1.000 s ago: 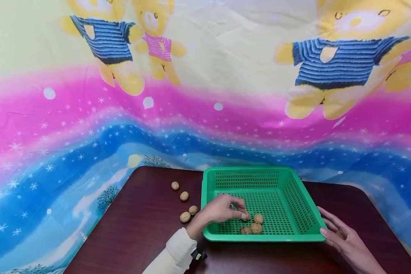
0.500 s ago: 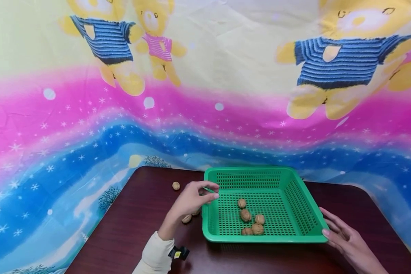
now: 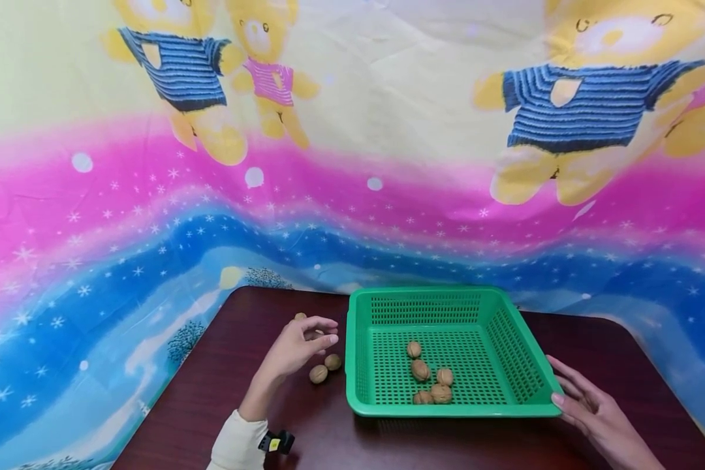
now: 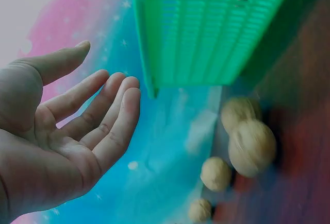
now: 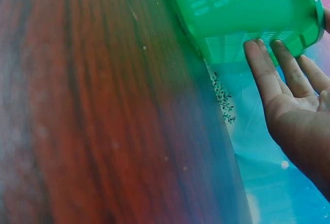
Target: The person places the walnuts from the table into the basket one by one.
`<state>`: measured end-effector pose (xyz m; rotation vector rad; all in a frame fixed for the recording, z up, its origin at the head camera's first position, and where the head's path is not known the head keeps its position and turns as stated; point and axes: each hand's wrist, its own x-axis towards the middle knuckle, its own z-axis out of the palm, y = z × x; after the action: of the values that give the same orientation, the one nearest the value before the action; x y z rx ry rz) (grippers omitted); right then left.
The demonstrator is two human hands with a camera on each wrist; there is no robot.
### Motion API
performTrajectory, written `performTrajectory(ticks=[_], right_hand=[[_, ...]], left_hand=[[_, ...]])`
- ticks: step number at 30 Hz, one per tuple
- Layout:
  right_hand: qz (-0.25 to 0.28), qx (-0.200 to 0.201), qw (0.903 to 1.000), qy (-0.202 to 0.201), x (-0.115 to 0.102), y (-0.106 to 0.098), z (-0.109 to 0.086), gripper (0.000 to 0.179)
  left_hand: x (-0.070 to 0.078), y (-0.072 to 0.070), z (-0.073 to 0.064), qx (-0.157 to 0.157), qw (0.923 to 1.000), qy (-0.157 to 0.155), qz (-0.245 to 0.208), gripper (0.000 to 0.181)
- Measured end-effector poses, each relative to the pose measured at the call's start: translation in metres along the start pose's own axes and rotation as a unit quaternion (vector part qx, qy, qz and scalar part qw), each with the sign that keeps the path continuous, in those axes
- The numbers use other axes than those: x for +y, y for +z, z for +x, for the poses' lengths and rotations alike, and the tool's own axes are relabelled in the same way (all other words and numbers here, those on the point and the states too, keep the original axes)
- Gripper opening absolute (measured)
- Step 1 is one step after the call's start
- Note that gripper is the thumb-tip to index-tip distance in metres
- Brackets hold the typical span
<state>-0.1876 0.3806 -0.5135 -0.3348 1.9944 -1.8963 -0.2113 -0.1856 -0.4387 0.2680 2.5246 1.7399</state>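
Grip empty and loosely parted, the left hand [image 3: 290, 349] hangs near loose walnuts [image 3: 318, 374] toward the tabletop's [image 3: 211, 398] far-left corner; best pinch one around its middle, while the right hand [image 3: 596, 412], fingers nearly straight, steadies the green basket [image 3: 458, 410] near the far edge.

A wide, creased cloth [image 3: 411, 130] hangs facing me — yellow bears [image 3: 611, 39] in striped shirts [image 3: 587, 114] up top, pink and blue bands [image 3: 329, 166] dotted with white snowflakes [image 3: 84, 290] lower down. Right in front of it stands a dark reddish-brown table [image 3: 194, 405] — round-cornered, glossy.
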Motion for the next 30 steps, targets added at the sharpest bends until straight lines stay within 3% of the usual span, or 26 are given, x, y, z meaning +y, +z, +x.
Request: performTrajectory(ticks=[4, 10, 17, 30], right_hand=[[-0.014, 0.018, 0.9997, 0.011, -0.002, 0.000, 0.001, 0.068], [0.000, 0.004, 1.0000, -0.003, -0.002, 0.000, 0.000, 0.067], [-0.005, 0.008, 1.0000, -0.001, -0.004, 0.004, -0.001, 0.068], [-0.011, 0.007, 0.9996, -0.025, 0.001, 0.003, 0.002, 0.068]], left_hand=[[-0.011, -0.007, -0.004, 0.003, 0.9999, -0.009, 0.007, 0.035], [-0.031, -0.010, -0.009, 0.002, 0.9993, -0.034, 0.016, 0.040], [-0.051, -0.011, -0.010, -0.005, 0.9987, -0.041, 0.031, 0.044], [-0.066, -0.009, -0.014, -0.022, 0.9942, -0.069, 0.078, 0.043]])
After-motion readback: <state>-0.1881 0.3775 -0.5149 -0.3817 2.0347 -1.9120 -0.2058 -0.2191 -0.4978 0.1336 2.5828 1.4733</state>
